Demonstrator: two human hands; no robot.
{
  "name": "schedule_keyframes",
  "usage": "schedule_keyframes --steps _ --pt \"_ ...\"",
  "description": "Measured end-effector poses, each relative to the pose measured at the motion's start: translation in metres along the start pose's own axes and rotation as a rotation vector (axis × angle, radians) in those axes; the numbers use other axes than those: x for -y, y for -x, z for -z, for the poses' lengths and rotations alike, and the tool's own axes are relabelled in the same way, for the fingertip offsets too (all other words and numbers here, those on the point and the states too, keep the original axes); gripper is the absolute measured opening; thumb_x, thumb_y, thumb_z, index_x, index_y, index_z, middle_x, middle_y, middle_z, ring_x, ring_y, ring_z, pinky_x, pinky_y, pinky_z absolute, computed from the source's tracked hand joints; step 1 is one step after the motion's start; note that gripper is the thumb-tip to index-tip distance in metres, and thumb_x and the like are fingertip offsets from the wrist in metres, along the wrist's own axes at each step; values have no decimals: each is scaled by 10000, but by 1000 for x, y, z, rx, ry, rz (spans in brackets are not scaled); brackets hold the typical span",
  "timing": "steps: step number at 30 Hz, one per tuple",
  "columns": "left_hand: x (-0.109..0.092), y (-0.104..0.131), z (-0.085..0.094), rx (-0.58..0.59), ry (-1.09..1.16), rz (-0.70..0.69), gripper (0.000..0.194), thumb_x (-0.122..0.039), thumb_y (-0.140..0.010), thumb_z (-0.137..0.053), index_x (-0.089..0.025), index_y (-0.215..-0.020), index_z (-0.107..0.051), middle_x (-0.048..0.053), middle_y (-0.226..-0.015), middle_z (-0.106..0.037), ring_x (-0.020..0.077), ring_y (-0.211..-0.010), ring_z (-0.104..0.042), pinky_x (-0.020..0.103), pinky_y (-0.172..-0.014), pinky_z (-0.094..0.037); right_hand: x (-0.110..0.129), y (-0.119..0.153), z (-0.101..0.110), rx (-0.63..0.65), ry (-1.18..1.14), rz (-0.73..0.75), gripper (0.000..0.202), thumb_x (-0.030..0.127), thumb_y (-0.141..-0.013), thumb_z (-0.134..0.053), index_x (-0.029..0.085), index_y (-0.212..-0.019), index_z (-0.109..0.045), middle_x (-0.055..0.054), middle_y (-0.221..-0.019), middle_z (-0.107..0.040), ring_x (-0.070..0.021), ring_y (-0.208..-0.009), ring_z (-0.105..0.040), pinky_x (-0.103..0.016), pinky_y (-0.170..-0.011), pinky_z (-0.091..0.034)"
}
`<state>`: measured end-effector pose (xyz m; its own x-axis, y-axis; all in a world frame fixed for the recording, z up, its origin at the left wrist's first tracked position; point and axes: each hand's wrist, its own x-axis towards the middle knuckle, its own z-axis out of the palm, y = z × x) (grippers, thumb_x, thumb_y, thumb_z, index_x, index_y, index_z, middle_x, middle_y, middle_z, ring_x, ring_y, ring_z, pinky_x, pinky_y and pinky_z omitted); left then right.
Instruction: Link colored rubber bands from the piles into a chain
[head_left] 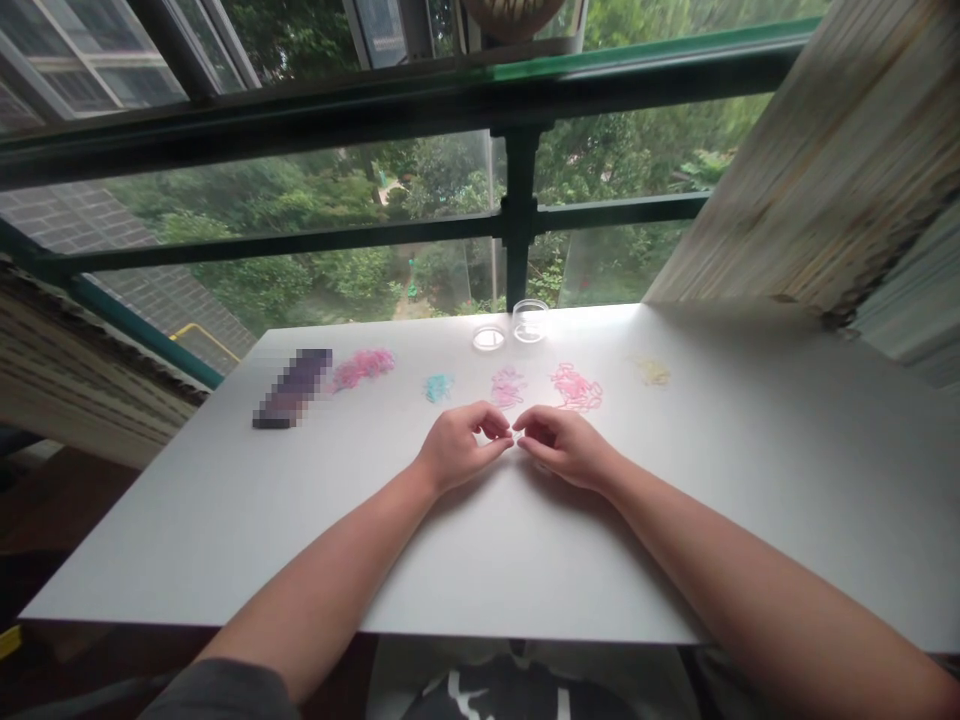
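My left hand [466, 440] and my right hand [564, 445] meet fingertip to fingertip over the middle of the white table [360, 540]. Both are closed in a pinch. Whatever lies between the fingertips is too small and pale to name. Just beyond them are loose heaps of thin, band-like loops: a lilac heap [508, 386] and a pink heap [576, 386] closest to the hands. A turquoise heap [437, 387] lies left of these, and a pale yellow heap [655, 372] is off to the right.
A bigger mixed pink heap [364, 368] lies at the far left, beside a dark blurred-out object [294, 388]. Near the back edge stand a clear round container [530, 322] and a clear round lid [489, 339]. Behind the table are a green window rail [420, 95] and a curtain [795, 170].
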<state>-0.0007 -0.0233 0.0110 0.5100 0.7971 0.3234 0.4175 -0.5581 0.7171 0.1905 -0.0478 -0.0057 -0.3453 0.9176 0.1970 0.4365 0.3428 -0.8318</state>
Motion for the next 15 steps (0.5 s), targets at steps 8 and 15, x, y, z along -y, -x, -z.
schedule_keyframes --steps 8,15 --pt "4 -1 2 30 0 -34 80 -204 -721 -629 -179 -794 -608 -2 -760 -673 114 -685 -601 241 -683 -454 2 -1 1 4 70 12 26 195 -766 -527 181 -770 -549 32 -588 -511 -91 -523 -441 -211 -507 -349" --pt "8 -2 5 28 11 -37 87 -185 -723 -627 -178 -805 -601 -5 -764 -669 107 -678 -583 241 -681 -448 2 0 2 -5 103 31 33 156 -759 -511 185 -756 -526 37 -595 -499 -90 -529 -421 -214 -513 -341"
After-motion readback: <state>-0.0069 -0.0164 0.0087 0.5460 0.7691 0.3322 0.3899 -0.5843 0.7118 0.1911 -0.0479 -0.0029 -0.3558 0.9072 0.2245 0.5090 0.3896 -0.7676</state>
